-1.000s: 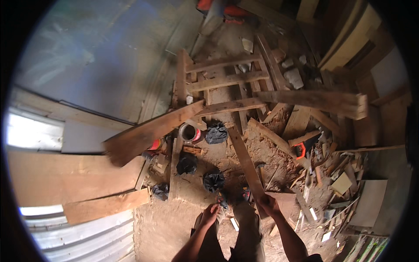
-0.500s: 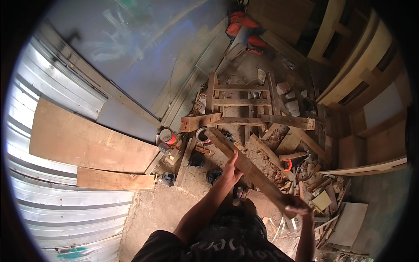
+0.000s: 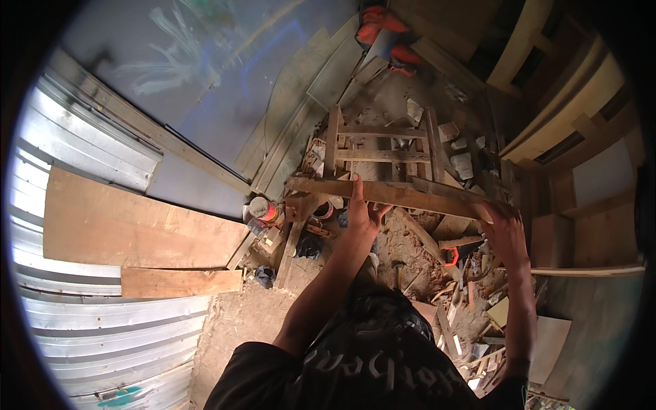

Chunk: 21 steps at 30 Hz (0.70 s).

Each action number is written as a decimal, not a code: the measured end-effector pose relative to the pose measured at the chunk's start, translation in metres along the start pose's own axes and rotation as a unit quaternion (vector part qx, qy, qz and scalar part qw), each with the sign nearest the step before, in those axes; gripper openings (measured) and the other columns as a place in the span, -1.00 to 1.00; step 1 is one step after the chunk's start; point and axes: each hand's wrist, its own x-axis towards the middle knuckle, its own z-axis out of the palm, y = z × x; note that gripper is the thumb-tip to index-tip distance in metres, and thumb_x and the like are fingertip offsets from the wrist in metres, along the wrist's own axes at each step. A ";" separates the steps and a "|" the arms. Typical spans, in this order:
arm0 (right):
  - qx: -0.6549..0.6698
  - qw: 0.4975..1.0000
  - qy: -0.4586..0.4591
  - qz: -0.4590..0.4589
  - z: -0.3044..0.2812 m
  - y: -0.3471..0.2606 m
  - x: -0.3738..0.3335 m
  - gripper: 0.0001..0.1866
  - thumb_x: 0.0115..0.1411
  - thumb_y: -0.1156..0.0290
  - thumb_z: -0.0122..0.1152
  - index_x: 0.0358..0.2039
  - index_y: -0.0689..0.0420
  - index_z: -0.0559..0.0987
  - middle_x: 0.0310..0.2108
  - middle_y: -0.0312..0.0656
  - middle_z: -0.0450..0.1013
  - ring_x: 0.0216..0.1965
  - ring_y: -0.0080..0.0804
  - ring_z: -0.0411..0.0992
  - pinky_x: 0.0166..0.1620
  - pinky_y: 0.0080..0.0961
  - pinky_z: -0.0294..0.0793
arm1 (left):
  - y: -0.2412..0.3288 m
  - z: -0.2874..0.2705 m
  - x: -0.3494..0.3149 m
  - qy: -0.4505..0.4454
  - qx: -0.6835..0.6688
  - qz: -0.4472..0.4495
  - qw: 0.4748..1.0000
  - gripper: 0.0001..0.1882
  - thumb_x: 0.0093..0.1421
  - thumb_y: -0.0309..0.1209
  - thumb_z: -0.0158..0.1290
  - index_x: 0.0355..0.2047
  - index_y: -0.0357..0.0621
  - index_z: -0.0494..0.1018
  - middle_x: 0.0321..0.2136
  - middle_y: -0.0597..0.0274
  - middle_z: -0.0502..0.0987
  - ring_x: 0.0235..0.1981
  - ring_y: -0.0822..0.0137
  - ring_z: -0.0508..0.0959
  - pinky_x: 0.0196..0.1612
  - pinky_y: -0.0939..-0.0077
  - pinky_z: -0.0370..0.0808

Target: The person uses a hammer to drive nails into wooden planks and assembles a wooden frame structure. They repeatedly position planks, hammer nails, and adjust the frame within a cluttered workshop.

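Note:
A long wooden board (image 3: 417,197) lies crosswise in front of me, held in both hands. My left hand (image 3: 367,213) is closed on it left of its middle, the thumb up across its near face and the fingers partly hidden below. My right hand (image 3: 502,224) wraps round the board's right end. Just beyond the board stands a wooden frame (image 3: 380,156) with crossbars between two uprights. The board is over or against its near crosspiece; whether they touch I cannot tell. A block-like timber end (image 3: 301,205) shows under the board's left end.
An orange-handled saw (image 3: 452,256) lies among wood scraps at right. A can (image 3: 265,210) stands at left, by a dark plastic bag (image 3: 309,246). Wood panels (image 3: 137,222) lean on the corrugated metal wall (image 3: 82,324). Wooden shelving (image 3: 574,225) stands along the right.
The board has swung from a steep slant to nearly crosswise, its right end lifting away from me. My right hand rose with it, and my left hand moved slightly up.

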 end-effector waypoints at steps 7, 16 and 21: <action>0.085 0.994 -0.035 0.057 0.058 0.065 0.069 -0.72 0.11 0.45 0.24 -0.13 0.14 0.53 -0.19 0.00 0.51 -0.14 0.00 0.48 -0.06 -0.26 0.48 | -0.004 -0.007 0.043 0.043 -0.031 0.025 0.998 -0.28 0.19 0.06 0.11 0.20 -0.08 0.16 0.09 0.14 0.27 0.20 0.15 0.27 0.05 -0.02 0.47; 0.281 0.881 -0.158 0.347 0.108 0.150 0.069 -0.60 0.25 0.09 0.18 -0.13 0.18 0.55 -0.24 -0.17 0.57 -0.25 -0.43 0.54 -0.17 -0.47 0.52 | -0.005 -0.029 0.070 -0.009 -0.062 0.008 0.998 -0.46 0.23 0.04 0.03 0.09 -0.01 0.32 -0.01 0.23 0.46 0.03 0.18 0.46 0.07 0.09 0.40; 0.440 0.768 -0.206 0.418 0.122 0.180 0.071 -0.53 0.24 -0.01 0.17 -0.15 0.19 0.56 -0.26 -0.24 0.54 -0.27 -0.56 0.49 -0.19 -0.56 0.49 | -0.010 -0.028 0.082 0.060 -0.063 0.010 0.996 -0.51 0.25 -0.05 0.01 0.12 0.06 0.31 0.03 0.26 0.42 0.07 0.18 0.42 0.09 0.05 0.39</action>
